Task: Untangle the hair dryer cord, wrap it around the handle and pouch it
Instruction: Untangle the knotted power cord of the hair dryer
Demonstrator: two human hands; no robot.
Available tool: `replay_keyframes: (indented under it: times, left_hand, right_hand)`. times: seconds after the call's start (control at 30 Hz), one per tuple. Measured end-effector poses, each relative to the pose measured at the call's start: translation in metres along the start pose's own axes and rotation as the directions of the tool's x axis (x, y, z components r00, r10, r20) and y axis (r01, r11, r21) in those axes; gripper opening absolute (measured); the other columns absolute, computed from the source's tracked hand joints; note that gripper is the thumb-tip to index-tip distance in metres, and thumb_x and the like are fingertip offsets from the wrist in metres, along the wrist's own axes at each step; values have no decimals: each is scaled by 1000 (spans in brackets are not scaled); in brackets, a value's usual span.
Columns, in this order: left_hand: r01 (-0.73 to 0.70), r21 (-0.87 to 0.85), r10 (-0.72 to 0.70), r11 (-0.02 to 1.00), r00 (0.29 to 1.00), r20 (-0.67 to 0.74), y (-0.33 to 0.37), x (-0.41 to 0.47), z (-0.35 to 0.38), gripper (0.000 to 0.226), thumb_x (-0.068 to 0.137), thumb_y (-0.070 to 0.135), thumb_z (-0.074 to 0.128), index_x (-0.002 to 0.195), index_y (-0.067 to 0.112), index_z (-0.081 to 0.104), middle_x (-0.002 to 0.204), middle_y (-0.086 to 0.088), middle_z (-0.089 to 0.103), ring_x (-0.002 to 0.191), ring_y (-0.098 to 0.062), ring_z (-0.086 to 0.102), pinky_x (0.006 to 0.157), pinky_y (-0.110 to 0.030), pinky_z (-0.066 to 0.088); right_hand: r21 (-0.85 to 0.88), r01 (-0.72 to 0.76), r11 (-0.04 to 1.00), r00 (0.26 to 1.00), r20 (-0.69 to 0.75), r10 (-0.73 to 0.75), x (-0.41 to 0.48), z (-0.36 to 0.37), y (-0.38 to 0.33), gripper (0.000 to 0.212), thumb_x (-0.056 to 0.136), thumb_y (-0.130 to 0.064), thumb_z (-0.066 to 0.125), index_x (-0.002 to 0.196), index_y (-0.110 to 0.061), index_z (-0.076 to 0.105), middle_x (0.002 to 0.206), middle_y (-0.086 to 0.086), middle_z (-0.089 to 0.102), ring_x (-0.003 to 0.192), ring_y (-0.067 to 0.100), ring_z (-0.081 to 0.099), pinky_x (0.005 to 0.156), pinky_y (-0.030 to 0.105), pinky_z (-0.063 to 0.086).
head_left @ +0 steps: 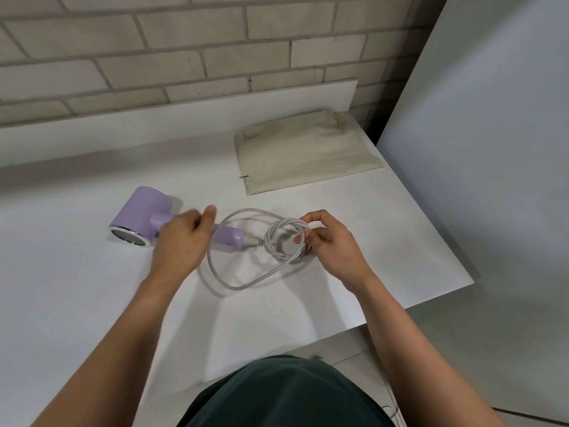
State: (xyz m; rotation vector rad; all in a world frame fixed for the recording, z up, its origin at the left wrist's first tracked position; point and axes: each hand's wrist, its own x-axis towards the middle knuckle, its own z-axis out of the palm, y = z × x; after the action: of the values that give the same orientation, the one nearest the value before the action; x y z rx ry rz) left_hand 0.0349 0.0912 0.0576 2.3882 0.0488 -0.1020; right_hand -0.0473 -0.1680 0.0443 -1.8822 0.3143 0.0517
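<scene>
On the white table [92,303] below the brick wall [184,41], your left hand [181,238] is curling round the handle [229,237] of the lilac hair dryer [140,211]. Your right hand [332,241] is pinching the twisted coil [284,238] of its cord. Pulling here is likely risking a tighter knot, with the loose loop [215,272] between your hands snagging; the cloth pouch [308,152] is lying beyond your right hand.

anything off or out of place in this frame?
Only the cord: it's twisted into a knotted coil beside the hair dryer, pinched by the right hand, with one loose loop sprawling on the table. The left hand grips the handle. No damage or spill visible; the pouch lies flat.
</scene>
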Motion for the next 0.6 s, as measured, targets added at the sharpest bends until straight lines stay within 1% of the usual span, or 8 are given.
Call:
replay_keyframes:
  times: [0.07, 0.1, 0.17, 0.2, 0.33, 0.4, 0.47, 0.6]
  left_hand:
    - [220, 61, -229, 974, 944, 236, -14, -20, -10, 78, 96, 76, 31, 70, 12, 69, 69, -7, 69, 70, -30, 63, 67, -35, 49]
    - [326, 68, -328, 943, 871, 365, -17, -28, -11, 88, 93, 80, 27, 73, 7, 72, 66, -10, 71, 62, -28, 62, 60, -31, 48]
    - [471, 23, -398, 882, 716, 574, -20, -42, -5, 87, 94, 79, 31, 91, 3, 74, 77, -16, 76, 59, -26, 62, 56, -28, 47]
    - [498, -51, -362, 866, 693, 623, -18, -47, -1, 76, 97, 72, 38, 100, 4, 72, 84, -17, 77, 61, -25, 63, 58, -28, 49]
    - [364, -480, -123, 798, 879, 461, -4, -48, 10, 35, 104, 36, 54, 104, 5, 70, 81, -17, 71, 51, -22, 53, 49, -28, 44]
    - [232, -570, -35, 788, 942, 334, 11, -42, 7, 30, 105, 32, 55, 101, 4, 66, 68, -7, 63, 48, -22, 45, 45, -28, 36]
    - [135, -641, 51, 755, 964, 263, 34, -34, 3, 23, 104, 29, 58, 106, 6, 59, 63, -7, 59, 44, -22, 44, 44, -28, 36]
    - [-46, -597, 171, 801, 973, 154, 78, -12, 5, 26, 101, 34, 63, 114, 13, 55, 65, -9, 63, 42, -20, 51, 41, -26, 41]
  right_hand:
    - [-9, 1, 1000, 1000, -11, -1, 0, 2, 0, 22, 102, -9, 51, 109, -27, 62, 85, 0, 80, 72, 14, 71, 86, 43, 56]
    - [-15, 5, 1000, 1000, -16, -6, 0, 3, -1, 20, 103, -10, 51, 110, -27, 61, 85, -1, 80, 72, 14, 72, 86, 42, 56]
    - [-26, 22, 999, 999, -23, -23, 1, 4, -1, 16, 104, -14, 52, 111, -25, 61, 85, -1, 80, 73, 14, 73, 84, 42, 56]
    - [-41, 30, 999, 999, -28, -31, 1, 5, 0, 14, 105, -15, 53, 111, -25, 61, 85, -1, 80, 73, 15, 73, 83, 42, 56]
    - [-158, 61, 986, 997, -28, -66, 3, 7, 7, 14, 101, -16, 55, 107, -27, 62, 87, -2, 78, 81, 22, 71, 78, 41, 55]
    - [-233, 77, 969, 996, -22, -85, 2, 11, 12, 13, 100, -17, 60, 104, -28, 65, 92, -10, 75, 85, 11, 69, 73, 34, 54]
    - [-288, 93, 953, 995, -19, -103, 1, 15, 14, 15, 98, -14, 62, 103, -27, 67, 95, -16, 70, 84, 3, 68, 74, 30, 55]
    - [-322, 102, 941, 995, 26, -99, -5, 23, 16, 33, 93, -6, 64, 108, -35, 60, 98, -14, 65, 74, 19, 74, 75, 42, 61]
